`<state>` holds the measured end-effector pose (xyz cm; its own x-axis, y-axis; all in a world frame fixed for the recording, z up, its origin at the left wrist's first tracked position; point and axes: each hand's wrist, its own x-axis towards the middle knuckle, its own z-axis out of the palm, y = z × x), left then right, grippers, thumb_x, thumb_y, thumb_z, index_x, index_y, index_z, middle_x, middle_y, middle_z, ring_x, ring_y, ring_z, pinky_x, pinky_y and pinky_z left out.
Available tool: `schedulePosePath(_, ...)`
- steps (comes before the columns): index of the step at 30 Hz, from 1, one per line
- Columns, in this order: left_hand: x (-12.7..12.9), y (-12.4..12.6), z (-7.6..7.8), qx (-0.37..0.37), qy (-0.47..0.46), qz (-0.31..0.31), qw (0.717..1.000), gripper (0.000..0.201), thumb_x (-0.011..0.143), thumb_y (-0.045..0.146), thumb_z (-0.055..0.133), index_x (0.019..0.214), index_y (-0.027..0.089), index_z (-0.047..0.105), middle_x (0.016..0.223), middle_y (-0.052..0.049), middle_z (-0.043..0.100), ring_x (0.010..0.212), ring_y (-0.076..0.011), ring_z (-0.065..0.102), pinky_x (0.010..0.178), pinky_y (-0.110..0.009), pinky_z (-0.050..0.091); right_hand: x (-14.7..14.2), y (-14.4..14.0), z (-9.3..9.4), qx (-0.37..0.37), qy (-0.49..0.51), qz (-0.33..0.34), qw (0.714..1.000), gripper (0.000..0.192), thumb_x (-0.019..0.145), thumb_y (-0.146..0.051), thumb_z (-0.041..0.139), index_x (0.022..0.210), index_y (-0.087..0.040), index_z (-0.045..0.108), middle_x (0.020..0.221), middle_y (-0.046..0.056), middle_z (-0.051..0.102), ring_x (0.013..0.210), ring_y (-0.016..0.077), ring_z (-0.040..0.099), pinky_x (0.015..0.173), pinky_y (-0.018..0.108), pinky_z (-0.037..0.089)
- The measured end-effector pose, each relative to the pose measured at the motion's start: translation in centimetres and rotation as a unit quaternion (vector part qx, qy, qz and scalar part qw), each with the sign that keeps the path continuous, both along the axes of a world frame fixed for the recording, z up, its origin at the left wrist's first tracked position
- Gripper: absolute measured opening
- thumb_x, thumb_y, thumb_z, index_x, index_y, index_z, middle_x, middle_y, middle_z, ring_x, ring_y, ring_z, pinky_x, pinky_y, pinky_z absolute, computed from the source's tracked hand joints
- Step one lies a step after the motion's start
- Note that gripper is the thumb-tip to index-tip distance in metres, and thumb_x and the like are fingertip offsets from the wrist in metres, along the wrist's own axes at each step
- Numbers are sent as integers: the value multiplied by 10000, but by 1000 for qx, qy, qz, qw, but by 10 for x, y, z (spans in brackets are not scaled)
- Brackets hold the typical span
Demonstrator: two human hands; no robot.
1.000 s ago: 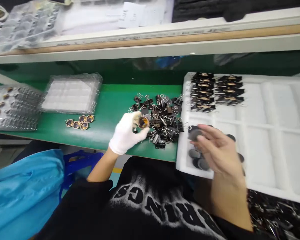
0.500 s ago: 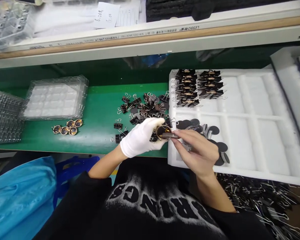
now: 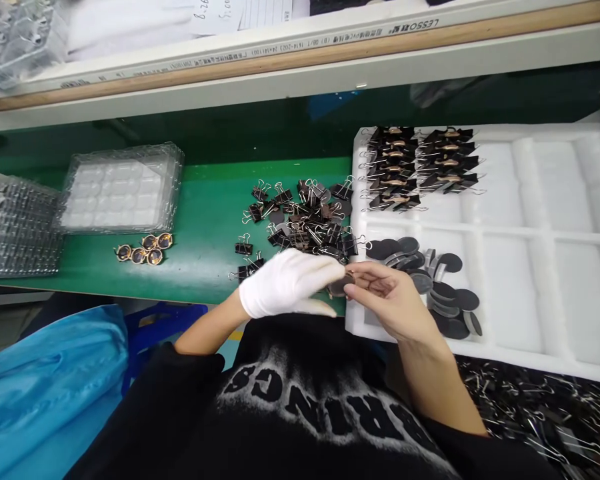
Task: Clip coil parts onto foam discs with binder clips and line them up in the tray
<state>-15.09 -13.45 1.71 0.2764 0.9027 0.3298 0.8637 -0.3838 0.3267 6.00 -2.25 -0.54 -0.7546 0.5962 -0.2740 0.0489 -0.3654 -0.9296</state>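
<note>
Resting between left hand [image 3: 285,283] and right hand [image 3: 387,300]: dark disc [image 3: 339,286].

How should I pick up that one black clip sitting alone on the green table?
Probably from above, pinching the black body of the lone binder clip across its two flat sides. It lies apart from the clip pile, so fingers have room. Its thin wire handles look springy and would likely swing.

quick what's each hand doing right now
Left hand: gloved, fingers pressed onto the dark disc.
Right hand: bare, pinching the same dark disc from the other side.
</note>
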Motion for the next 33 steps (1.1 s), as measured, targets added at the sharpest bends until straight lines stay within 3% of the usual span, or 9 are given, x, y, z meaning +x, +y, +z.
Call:
schedulePosePath(4,-51,-3,-4,-53,52,278,958,464,1044,590,480,1200,203,683,921,-69,731,818,-213,699,730,-330,485,-7,1,5,-136,29,-55,989,339,717,-384,950,998,-239,828,907,48,782,715,144,705,591,226,623)
schedulePosePath(6,-74,-1,-10,-136,114,337,925,451,1036,571,501,1085,186,732,921,-83,714,774,-217,673,714,-330,461,-11,2,4,-182,26,-71,980,330,688,-355,966,971,-253,829,925,27,774,745,131,705,632,212,632)
schedulePosePath(10,-104,5,-17,-214,100,256,937,400,1027,484,530,827,188,710,869,-58,683,750,-195,632,708,-317,439,-15,1,1,-203,39,-57,977,278,733,-334,944,971,-254,824,955,14,773,784,107,702,706,184,628)
schedulePosePath(13,-104,3,-14,-96,33,286,953,388,1020,418,535,718,193,628,740,-21,633,702,-155,583,683,-294,421,-17,-3,1,-176,86,-24,980,262,787,-380,914,984,-234,819,980,42,782,801,116,708,734,200,627)
schedulePosePath(17,-63,-4,-7,121,-44,323,938,383,991,340,585,638,205,526,544,42,519,503,-92,443,548,-260,356,-26,-14,2,-100,104,6,989,258,861,-416,854,1043,-243,795,1174,95,780,908,167,735,838,315,645)
schedulePosePath(20,-20,-10,-6,155,-85,257,950,362,991,315,597,650,211,536,522,52,539,470,-79,452,536,-250,379,-35,-22,-1,-61,111,6,992,277,855,-426,862,1069,-266,791,1167,78,782,939,190,749,876,366,644)
schedulePosePath(24,2,-16,-2,83,-130,213,965,383,958,340,606,615,212,497,479,62,488,449,-76,421,513,-253,351,-35,-23,-3,-42,135,32,989,232,841,-358,882,1041,-270,805,960,31,797,830,180,764,856,362,658)
schedulePosePath(29,-17,-18,9,-150,-148,144,967,520,784,553,720,570,215,389,479,86,363,466,-74,308,482,-253,260,-19,-13,5,16,116,117,986,225,865,-362,858,1040,-225,821,1005,81,810,888,215,790,859,365,676)
schedulePosePath(33,-16,-19,15,-164,-160,63,971,567,807,570,695,577,223,310,482,93,290,485,-74,241,489,-257,242,-9,-9,14,32,121,160,979,184,882,-297,839,1050,-223,825,972,75,820,846,193,798,802,301,678)
